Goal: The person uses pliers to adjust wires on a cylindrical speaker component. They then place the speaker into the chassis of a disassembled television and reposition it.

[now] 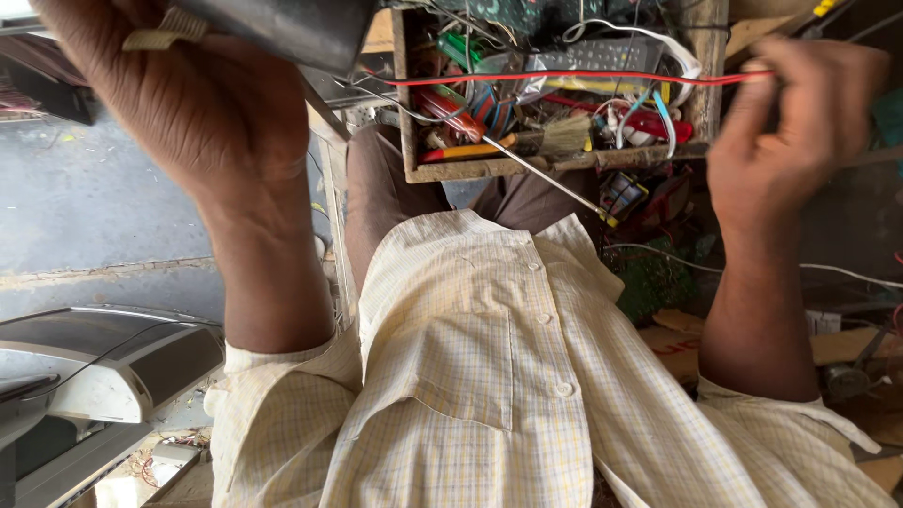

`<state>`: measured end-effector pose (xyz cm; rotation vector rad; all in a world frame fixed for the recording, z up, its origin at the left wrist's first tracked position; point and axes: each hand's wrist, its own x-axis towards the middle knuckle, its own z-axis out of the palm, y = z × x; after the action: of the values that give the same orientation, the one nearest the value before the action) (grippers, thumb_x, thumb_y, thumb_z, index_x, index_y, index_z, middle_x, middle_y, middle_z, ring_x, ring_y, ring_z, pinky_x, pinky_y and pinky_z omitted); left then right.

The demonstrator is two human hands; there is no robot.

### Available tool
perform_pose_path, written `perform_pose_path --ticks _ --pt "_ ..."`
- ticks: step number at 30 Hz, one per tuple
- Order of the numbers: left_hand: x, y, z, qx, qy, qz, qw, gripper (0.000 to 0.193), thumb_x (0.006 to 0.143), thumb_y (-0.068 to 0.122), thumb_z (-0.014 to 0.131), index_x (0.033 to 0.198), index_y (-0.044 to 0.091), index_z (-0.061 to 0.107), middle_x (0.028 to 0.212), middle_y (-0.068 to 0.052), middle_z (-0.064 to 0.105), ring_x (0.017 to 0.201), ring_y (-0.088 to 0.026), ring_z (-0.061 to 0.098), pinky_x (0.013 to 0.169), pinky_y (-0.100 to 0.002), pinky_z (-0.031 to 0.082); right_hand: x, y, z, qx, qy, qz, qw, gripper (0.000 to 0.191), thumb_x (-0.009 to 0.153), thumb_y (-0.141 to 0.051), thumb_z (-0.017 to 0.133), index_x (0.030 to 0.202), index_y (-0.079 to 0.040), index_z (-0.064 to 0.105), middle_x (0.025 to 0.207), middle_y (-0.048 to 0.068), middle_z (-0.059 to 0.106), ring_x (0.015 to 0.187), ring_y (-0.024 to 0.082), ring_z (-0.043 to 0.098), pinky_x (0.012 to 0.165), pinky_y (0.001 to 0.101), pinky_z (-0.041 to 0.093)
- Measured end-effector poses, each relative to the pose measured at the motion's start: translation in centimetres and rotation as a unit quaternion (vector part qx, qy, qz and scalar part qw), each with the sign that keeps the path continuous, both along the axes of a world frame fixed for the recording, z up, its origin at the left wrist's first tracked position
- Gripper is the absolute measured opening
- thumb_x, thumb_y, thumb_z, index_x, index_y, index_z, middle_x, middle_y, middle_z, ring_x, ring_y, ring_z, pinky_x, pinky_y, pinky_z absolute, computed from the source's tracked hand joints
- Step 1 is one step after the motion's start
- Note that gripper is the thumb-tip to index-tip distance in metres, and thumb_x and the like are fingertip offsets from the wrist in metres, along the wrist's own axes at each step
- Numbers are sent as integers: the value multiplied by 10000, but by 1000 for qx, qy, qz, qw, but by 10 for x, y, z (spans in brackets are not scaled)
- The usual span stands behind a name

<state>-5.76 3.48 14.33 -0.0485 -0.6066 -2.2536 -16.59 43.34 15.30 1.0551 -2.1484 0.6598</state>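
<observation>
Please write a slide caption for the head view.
Right hand pulls a red wire from the dark device in the left hand.

Both arms raised; left hand (202,103) gripping, right hand (785,132) fingers pinched.

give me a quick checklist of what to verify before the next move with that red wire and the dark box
1. Right hand pinching the red wire: ok.
2. Wire taut and running toward the dark box: ok.
3. Left hand gripping the box: ok.
4. Where the wire joins the box: cannot tell, hidden.
5. Wire clear of the wooden tool tray clutter: cannot tell.
6. Screwdriver within reach, overhanging the tray rim: ok.
</observation>
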Motion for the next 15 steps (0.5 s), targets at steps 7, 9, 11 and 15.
perform_pose_path --ticks 7,9,11,15 --pt "38 -13 24 -38 7 4 999 457 1122 449 582 1350 58 515 1126 -139 664 980 -221 687 886 -346 590 21 -15 12 30 13 92 995 76 1075 97 611 1029 51 651 1070 182 703 1000 328 692 841 419 592" --pt "50 -12 21 -40 6 -9 999 494 1119 477 577 1378 63 507 1136 -149 669 980 -230 696 877 -350 600 25 -25 12 117 -159 190 962 147 1002 -44 738 1148 -29 749 1061 133 739 1037 266 705 866 353 595" --pt "63 -9 18 -33 -5 -42 999 603 1128 526 525 1359 -29 486 1105 -221 653 922 -259 706 809 -346 602 25 -35 13 106 -191 223 950 360 829 -135 790 1151 8 715 1061 161 727 1037 311 697 899 419 577" --pt "81 3 15 20 -20 -61 998 681 1125 538 459 1343 -107 472 1120 -309 665 868 -304 742 712 -362 628 1 -42 23 89 -209 141 964 336 1024 -162 808 1290 9 695 1204 161 722 1140 287 705 979 397 580"
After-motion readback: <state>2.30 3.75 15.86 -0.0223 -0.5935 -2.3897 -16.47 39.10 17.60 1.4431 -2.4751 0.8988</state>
